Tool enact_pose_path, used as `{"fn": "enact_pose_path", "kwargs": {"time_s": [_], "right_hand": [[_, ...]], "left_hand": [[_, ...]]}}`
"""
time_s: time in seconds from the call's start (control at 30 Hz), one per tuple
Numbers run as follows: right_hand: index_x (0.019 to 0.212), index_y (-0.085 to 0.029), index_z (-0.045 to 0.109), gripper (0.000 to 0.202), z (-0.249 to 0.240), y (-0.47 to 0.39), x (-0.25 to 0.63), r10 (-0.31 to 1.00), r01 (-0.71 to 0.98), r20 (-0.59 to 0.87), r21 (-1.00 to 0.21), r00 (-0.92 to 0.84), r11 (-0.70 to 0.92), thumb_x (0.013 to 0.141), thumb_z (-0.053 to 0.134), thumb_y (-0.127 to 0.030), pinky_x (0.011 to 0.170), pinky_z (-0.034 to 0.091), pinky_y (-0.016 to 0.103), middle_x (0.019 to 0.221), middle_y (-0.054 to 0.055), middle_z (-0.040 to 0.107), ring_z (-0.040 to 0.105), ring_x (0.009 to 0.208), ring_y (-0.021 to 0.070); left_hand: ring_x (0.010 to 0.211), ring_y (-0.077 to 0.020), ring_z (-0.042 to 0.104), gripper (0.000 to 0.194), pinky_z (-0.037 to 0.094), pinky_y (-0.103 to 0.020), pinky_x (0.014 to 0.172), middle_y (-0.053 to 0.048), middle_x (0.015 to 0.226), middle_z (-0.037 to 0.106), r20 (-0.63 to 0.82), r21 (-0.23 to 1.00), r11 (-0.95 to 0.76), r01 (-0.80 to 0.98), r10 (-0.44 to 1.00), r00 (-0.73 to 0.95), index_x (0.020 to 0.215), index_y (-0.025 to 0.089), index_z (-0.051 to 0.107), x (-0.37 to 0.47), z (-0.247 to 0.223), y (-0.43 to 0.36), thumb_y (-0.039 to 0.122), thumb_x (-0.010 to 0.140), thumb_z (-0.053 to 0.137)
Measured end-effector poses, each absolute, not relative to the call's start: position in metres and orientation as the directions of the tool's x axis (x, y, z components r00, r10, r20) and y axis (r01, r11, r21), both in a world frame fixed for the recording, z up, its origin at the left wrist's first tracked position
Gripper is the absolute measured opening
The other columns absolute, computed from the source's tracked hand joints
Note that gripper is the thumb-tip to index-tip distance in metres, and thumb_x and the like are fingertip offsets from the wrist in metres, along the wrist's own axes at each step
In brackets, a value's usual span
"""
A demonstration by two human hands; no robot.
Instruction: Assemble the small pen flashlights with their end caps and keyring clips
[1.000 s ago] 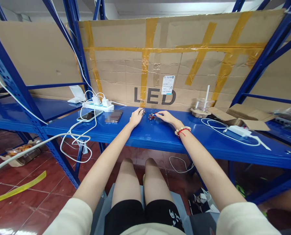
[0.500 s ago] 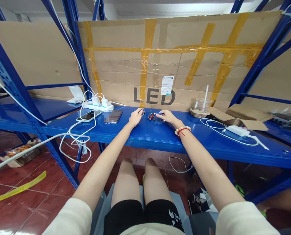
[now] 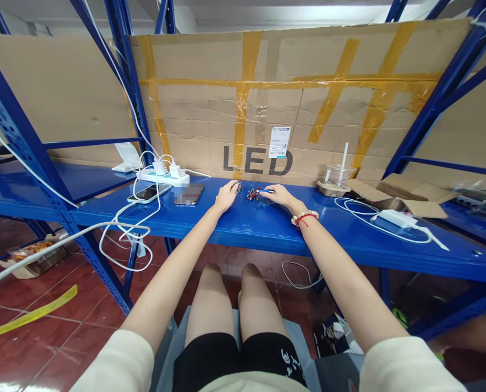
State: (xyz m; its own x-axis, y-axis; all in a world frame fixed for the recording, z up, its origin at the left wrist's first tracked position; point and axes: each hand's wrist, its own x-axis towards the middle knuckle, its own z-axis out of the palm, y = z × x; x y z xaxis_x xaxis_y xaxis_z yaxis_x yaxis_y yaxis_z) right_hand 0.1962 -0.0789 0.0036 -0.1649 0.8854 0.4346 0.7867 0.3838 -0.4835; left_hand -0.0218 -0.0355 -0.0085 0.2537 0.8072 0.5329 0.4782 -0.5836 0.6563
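Note:
My left hand (image 3: 226, 196) rests on the blue shelf top (image 3: 210, 224), its fingers closed at a few small shiny metal pieces (image 3: 239, 187). Fingers hide part of those pieces, so their kind is unclear. Just right of them lies a small cluster of red and metallic bits (image 3: 251, 194). My right hand (image 3: 281, 195) is closed around a slim blue pen-like tool (image 3: 266, 190). That tool points left, its end at the edge of the red cluster; whether it touches is too small to tell.
Left of my hands lie two phones (image 3: 192, 194) and a white power strip (image 3: 165, 177) with looping cables. To the right are a plastic cup with a straw (image 3: 339, 175), an opened cardboard box (image 3: 410, 190) and a white adapter (image 3: 398, 218). Taped cardboard (image 3: 210, 109) stands behind.
My right hand and the blue tool have shifted very slightly, the tool's tip a little lower and to the left. The left hand stays in place.

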Motion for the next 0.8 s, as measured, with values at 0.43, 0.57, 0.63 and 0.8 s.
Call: {"fn": "enact_pose_path", "kwargs": {"time_s": [0.43,0.57,0.63,0.8], "right_hand": [[0.094,-0.013,0.066,0.041,-0.003,-0.068,0.201,0.872,0.805,0.472,-0.463,-0.131,0.372,0.086,0.045,-0.046,0.076,0.044,0.028,0.094,0.008,0.067,0.059,0.084,0.0196],[0.117,-0.013,0.058,0.039,-0.004,-0.062,0.216,0.81,0.871,0.541,-0.485,0.227,0.08,0.092,0.03,-0.022,0.094,0.039,0.034,0.119,0.014,0.059,0.053,0.111,0.0231],[0.122,-0.015,0.056,0.039,-0.006,-0.063,0.225,0.804,0.867,0.462,-0.483,0.374,-0.126,0.091,0.033,-0.02,0.094,0.039,0.039,0.121,0.017,0.056,0.052,0.112,0.0262],[0.127,-0.021,0.054,0.042,-0.011,-0.066,0.235,0.863,0.853,0.246,-0.413,0.441,-0.318,0.092,0.034,-0.033,0.096,0.034,0.051,0.131,0.017,0.047,0.042,0.122,0.0352]], "left_hand": [[0.082,-0.0187,0.059,0.028,0.044,-0.03,0.079,-0.003,0.085,0.067,0.56,0.661,-0.61,0.437,0.788,0.255,0.098,0.021,0.063,-0.022,-0.011,-0.032,0.031,0.089,0.038],[0.081,-0.0185,0.059,0.027,0.044,-0.029,0.076,-0.003,0.082,0.067,0.573,0.65,-0.626,0.43,0.776,0.263,0.095,0.021,0.063,-0.022,-0.012,-0.032,0.031,0.089,0.038],[0.08,-0.0182,0.059,0.027,0.044,-0.029,0.075,-0.003,0.08,0.066,0.578,0.641,-0.631,0.436,0.771,0.266,0.094,0.021,0.063,-0.021,-0.011,-0.032,0.031,0.089,0.038],[0.076,-0.0183,0.059,0.028,0.043,-0.029,0.074,-0.002,0.077,0.065,0.566,0.628,-0.622,0.467,0.778,0.275,0.094,0.021,0.063,-0.022,-0.009,-0.035,0.03,0.089,0.037]]}}
